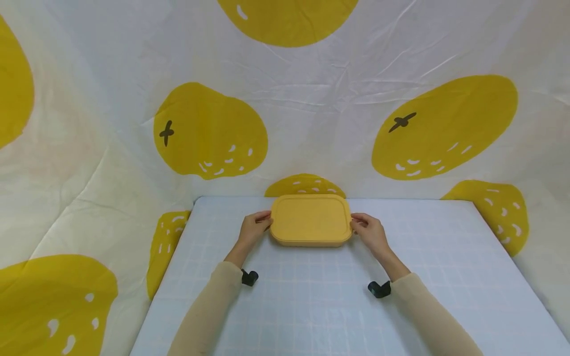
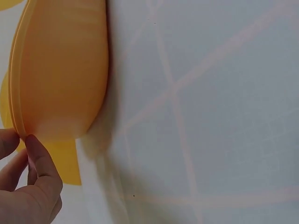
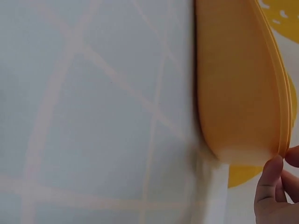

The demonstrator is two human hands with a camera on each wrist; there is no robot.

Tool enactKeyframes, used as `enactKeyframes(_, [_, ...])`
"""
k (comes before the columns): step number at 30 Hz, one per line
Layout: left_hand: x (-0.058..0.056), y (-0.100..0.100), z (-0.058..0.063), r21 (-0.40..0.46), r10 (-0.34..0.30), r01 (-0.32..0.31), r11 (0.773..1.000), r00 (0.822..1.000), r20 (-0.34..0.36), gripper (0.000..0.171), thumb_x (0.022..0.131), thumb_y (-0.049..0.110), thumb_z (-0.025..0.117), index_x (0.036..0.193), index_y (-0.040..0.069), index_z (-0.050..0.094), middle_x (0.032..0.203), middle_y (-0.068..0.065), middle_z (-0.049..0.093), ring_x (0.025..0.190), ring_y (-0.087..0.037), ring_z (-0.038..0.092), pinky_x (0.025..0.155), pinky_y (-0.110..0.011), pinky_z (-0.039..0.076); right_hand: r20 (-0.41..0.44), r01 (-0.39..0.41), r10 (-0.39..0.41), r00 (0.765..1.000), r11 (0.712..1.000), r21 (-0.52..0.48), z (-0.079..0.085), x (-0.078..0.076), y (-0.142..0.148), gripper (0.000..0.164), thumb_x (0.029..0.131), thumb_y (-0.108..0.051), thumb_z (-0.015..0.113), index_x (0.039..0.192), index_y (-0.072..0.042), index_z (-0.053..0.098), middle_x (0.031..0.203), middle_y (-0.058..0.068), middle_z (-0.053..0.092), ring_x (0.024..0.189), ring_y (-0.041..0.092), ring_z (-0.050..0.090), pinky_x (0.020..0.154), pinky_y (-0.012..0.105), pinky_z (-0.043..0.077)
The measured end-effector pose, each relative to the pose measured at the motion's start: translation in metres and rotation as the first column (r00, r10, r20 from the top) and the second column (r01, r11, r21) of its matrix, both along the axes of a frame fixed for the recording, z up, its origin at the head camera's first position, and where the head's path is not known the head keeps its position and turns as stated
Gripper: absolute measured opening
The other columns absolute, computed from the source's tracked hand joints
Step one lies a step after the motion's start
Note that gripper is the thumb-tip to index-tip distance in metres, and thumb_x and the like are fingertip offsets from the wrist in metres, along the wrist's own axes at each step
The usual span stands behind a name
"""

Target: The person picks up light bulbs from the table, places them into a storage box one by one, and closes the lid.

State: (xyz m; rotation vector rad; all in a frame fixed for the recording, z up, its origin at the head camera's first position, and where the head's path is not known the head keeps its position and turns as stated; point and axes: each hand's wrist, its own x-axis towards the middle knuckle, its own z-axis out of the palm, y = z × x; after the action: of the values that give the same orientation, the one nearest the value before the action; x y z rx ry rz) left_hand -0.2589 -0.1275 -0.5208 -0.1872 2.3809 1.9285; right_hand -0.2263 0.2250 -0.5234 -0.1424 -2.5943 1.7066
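Note:
A yellow lidded box (image 1: 310,218) with rounded corners sits near the far edge of the table, its lid in place. At its left end, my left hand (image 1: 253,230) pinches the rim between thumb and fingers. My right hand (image 1: 371,233) pinches the rim at the opposite end in the same way. The left wrist view shows the thumb and fingers of the left hand (image 2: 35,179) on the lid seam of the box (image 2: 63,65). In the right wrist view, fingertips of the right hand (image 3: 278,189) meet at the box's rim (image 3: 282,116). The box's contents are hidden.
The table (image 1: 307,301) has a pale blue checked cover. Behind it and at the sides hangs a white cloth (image 1: 311,123) printed with large yellow fruit. A small black device (image 1: 250,278) is at the left wrist, another black device (image 1: 379,289) at the right.

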Motion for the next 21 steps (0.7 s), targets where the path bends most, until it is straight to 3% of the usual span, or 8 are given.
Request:
enactKeyframes(8, [0.0032,-0.0039,-0.0044,-0.027,-0.012,0.011,1.000,0.999,-0.032,0.033,0.094,0.004,0.069,0.127,-0.002,0.067,0.119,-0.016,0.068,0.100,-0.020,0.067,0.080,-0.023,0.058,-0.014,-0.007,0.007,1.000,1.000,-0.028,-0.0067,0.0000,-0.0028,0.032,0.099,-0.010,0.063,0.128,0.005,0.063,0.110,0.019,0.065,0.084,0.019,0.064,0.079,0.043,0.060])
enactKeyframes(21, [0.0081,-0.0042,-0.0091,-0.015,-0.004,0.003,1.000,0.998,-0.064,0.031,0.096,0.008,0.069,0.125,-0.001,0.069,0.113,-0.016,0.070,0.095,-0.018,0.068,0.078,-0.025,0.059,-0.018,-0.006,0.005,1.000,1.000,-0.030,-0.0055,0.0083,-0.0016,0.031,0.100,-0.012,0.062,0.128,0.003,0.063,0.110,0.019,0.066,0.085,0.022,0.065,0.078,0.043,0.060])
